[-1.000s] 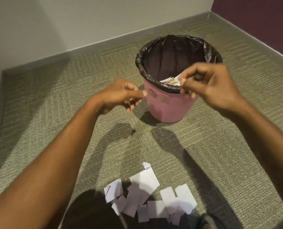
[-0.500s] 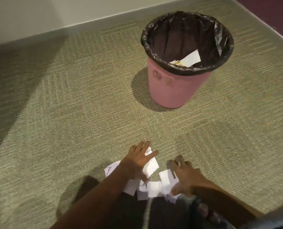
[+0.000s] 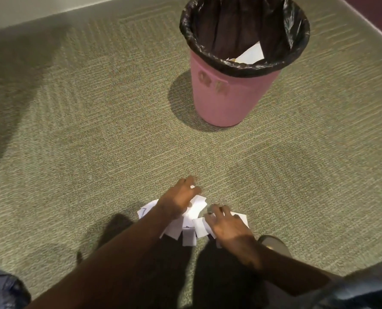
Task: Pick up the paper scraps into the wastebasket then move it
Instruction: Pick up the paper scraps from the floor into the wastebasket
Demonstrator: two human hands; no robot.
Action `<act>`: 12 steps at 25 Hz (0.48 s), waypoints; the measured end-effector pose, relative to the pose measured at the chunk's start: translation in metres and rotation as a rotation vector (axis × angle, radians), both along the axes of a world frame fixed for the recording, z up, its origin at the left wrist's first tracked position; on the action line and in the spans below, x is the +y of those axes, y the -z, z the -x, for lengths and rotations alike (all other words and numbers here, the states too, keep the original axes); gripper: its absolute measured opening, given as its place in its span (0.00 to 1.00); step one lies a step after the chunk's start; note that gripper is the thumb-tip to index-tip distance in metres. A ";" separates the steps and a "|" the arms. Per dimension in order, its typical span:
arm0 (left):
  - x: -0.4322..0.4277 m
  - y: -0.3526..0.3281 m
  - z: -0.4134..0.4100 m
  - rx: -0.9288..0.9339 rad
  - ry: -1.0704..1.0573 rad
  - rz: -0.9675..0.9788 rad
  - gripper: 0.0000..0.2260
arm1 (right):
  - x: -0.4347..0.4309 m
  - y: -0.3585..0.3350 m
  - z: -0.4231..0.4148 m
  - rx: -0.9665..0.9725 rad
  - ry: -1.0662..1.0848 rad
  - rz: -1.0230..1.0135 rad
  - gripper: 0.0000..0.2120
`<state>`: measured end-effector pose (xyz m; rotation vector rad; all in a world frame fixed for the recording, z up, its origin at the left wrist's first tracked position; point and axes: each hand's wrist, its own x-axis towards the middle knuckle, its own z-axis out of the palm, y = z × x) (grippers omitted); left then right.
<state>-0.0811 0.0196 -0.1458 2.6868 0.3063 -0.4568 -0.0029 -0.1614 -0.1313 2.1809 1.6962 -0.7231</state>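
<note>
Ribbed carpet (image 3: 96, 141) — flat white paper scraps (image 3: 197, 208), round pink wastebasket (image 3: 225, 99).

One wastebasket (image 3: 225, 101); left hand (image 3: 178, 197), right hand (image 3: 226, 225); overlapping paper scraps (image 3: 196, 207), count unclear.

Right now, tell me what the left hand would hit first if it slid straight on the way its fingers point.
Only bare carpet lies ahead of the left hand, then probably the pink wastebasket, low on its wall; the line may just miss.

matt pink plastic wastebasket (image 3: 227, 99) with glossy black plastic liner (image 3: 297, 30), matt white paper scraps (image 3: 196, 208), rough woven carpet (image 3: 96, 130).
</note>
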 end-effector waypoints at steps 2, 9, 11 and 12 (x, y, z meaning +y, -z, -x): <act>0.008 0.005 0.002 0.048 -0.102 0.126 0.22 | 0.003 0.003 -0.004 0.048 -0.031 -0.025 0.27; 0.046 -0.033 -0.027 0.045 -0.288 0.461 0.09 | 0.017 -0.005 -0.038 0.245 0.052 -0.244 0.24; 0.061 -0.061 -0.042 0.102 -0.324 0.555 0.11 | 0.025 -0.028 -0.049 0.362 0.170 -0.375 0.21; 0.072 -0.079 -0.049 0.119 -0.344 0.601 0.11 | 0.029 -0.041 -0.056 0.391 0.248 -0.448 0.18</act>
